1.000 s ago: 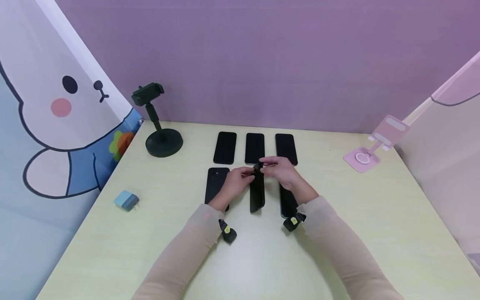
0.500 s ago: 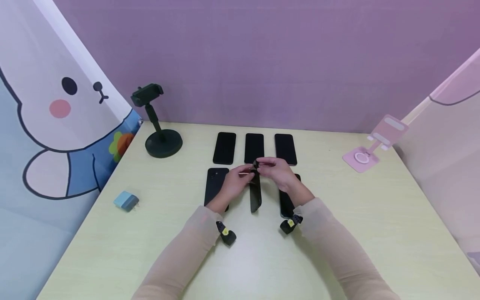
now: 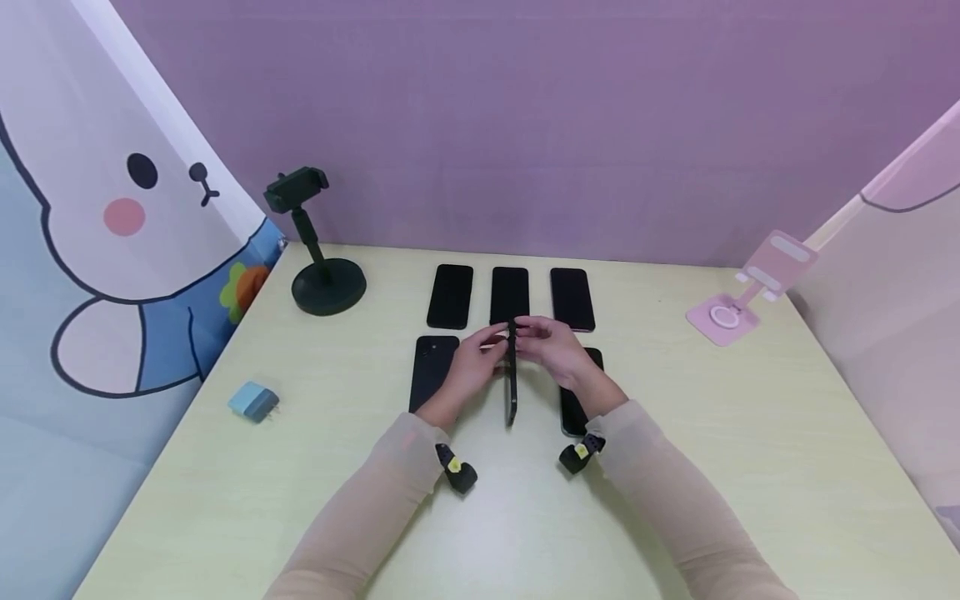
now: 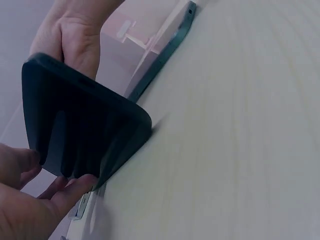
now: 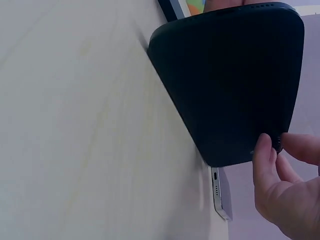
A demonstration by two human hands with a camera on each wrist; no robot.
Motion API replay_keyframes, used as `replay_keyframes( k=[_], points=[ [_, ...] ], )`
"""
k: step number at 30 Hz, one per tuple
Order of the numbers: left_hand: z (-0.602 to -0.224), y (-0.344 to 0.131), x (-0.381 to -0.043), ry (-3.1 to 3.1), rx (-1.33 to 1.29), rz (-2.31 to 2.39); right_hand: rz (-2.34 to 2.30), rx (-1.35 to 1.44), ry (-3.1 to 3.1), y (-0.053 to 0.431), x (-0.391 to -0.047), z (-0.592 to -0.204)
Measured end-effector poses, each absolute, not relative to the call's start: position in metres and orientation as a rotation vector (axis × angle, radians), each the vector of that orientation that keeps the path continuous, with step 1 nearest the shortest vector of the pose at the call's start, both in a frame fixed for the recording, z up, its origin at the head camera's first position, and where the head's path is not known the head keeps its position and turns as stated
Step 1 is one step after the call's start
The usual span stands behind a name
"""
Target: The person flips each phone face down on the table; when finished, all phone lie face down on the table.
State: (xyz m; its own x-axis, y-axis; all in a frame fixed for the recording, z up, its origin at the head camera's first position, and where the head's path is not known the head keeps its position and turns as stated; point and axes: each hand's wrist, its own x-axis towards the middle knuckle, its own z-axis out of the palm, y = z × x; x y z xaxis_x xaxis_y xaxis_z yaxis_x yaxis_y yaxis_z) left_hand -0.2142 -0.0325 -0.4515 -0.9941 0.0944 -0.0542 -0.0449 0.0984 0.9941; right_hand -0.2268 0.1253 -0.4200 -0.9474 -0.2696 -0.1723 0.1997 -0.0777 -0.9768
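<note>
A dark smartphone (image 3: 513, 383) stands on its long edge at the middle of the table, seen almost edge-on from above. My left hand (image 3: 472, 367) holds its far end from the left, and the fingers (image 4: 75, 190) show against one broad face in the left wrist view. From the right, my right hand (image 3: 558, 354) pinches the upper far corner between thumb and fingers, as the right wrist view shows. Beside my left hand lies another phone (image 3: 429, 371), back up with its camera visible. Partly under my right wrist lies a further phone (image 3: 573, 410).
Along the back lie three dark phones: a left one (image 3: 450, 297), a middle one (image 3: 510, 293) and a right one (image 3: 572, 298). A dark green phone stand (image 3: 328, 286) is back left, a blue charger plug (image 3: 253, 402) left, a pink stand (image 3: 723, 320) right.
The held smartphone has turned about its long axis, from showing a dark face to nearly edge-on. Both hands have stayed at its far end, with the right fingers shifting slightly left.
</note>
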Motion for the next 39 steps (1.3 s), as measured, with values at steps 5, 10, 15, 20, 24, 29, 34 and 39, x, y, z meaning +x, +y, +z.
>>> replay_keyframes(
  k=[5, 10, 15, 20, 24, 29, 34, 39],
  points=[
    [-0.451, -0.029, -0.216, 2.251, 0.033, 2.073, -2.104, -0.089, 1.892, 0.125, -0.227, -0.418],
    [-0.447, -0.03, -0.214, 2.294, 0.054, 2.047, -2.095, -0.083, 1.893, 0.126, -0.227, -0.419],
    [-0.437, -0.035, -0.212, 2.466, 0.068, 1.914, -1.998, -0.12, 1.946, 0.124, -0.226, -0.423],
    [-0.432, -0.041, -0.215, 2.523, 0.113, 1.842, -1.894, -0.146, 2.047, 0.12, -0.226, -0.431],
    [-0.429, -0.046, -0.217, 2.565, 0.149, 1.788, -1.819, -0.127, 2.111, 0.117, -0.227, -0.434],
    [-0.426, -0.05, -0.219, 2.648, 0.173, 1.661, -1.745, -0.091, 2.174, 0.115, -0.227, -0.432],
    [-0.423, -0.053, -0.221, 2.652, 0.158, 1.575, -1.69, -0.066, 2.22, 0.116, -0.228, -0.432],
    [-0.424, -0.055, -0.222, 2.659, 0.119, 1.501, -1.629, -0.042, 2.282, 0.116, -0.232, -0.433]
  ],
)
